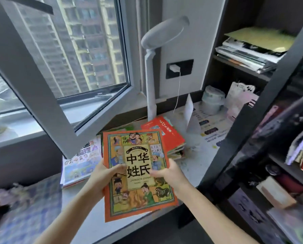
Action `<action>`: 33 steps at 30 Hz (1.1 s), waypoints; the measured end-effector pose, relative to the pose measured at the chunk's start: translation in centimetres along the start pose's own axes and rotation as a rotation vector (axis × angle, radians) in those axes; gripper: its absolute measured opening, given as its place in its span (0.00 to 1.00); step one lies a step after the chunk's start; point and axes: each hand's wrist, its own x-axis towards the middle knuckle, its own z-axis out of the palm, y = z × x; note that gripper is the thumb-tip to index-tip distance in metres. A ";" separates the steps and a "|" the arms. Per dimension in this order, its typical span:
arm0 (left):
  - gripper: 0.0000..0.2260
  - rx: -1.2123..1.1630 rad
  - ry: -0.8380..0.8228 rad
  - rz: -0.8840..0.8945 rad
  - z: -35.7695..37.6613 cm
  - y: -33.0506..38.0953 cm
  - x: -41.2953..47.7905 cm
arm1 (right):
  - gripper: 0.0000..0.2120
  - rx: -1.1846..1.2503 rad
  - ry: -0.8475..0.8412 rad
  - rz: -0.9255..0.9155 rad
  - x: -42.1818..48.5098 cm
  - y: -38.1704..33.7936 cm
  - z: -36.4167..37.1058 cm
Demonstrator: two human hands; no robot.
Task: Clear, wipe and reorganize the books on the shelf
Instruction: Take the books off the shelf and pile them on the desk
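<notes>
I hold a large orange picture book (138, 187) with cartoon figures and black Chinese characters above the desk, cover up. My left hand (104, 176) grips its left edge, thumb on the cover. My right hand (166, 173) grips its right edge, thumb also on the cover. Beyond it a stack of books topped by a red one (166, 136) lies on the desk. A colourful comic-style book (80, 161) lies flat to the left. The dark shelf (252, 110) stands at the right, with books and papers (249, 50) on its boards.
An open window sash (41, 81) leans in over the desk at the left. A white desk lamp (152, 67) stands at the back, next to a wall socket with a charger (175, 68). Tape rolls (214, 99) and a paper bag (238, 97) sit at the back right.
</notes>
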 end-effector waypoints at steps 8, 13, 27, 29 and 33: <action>0.15 -0.123 -0.027 -0.105 7.2 0.7 9.4 | 0.29 -0.378 0.419 -0.023 6.0 -5.6 -5.2; 0.11 -0.119 -0.124 -0.217 11.9 1.4 15.1 | 0.15 -0.709 0.646 -0.040 7.8 -9.3 -8.5; 0.10 0.208 -0.420 -0.111 18.5 3.5 25.5 | 0.15 -0.309 1.379 0.168 16.4 -7.7 -16.5; 0.07 0.187 -0.413 -0.107 18.6 4.0 26.3 | 0.13 -0.105 1.416 0.177 16.9 -6.8 -17.0; 0.04 0.183 -0.428 -0.114 18.5 4.3 27.6 | 0.15 0.042 1.484 0.205 17.1 -5.8 -17.7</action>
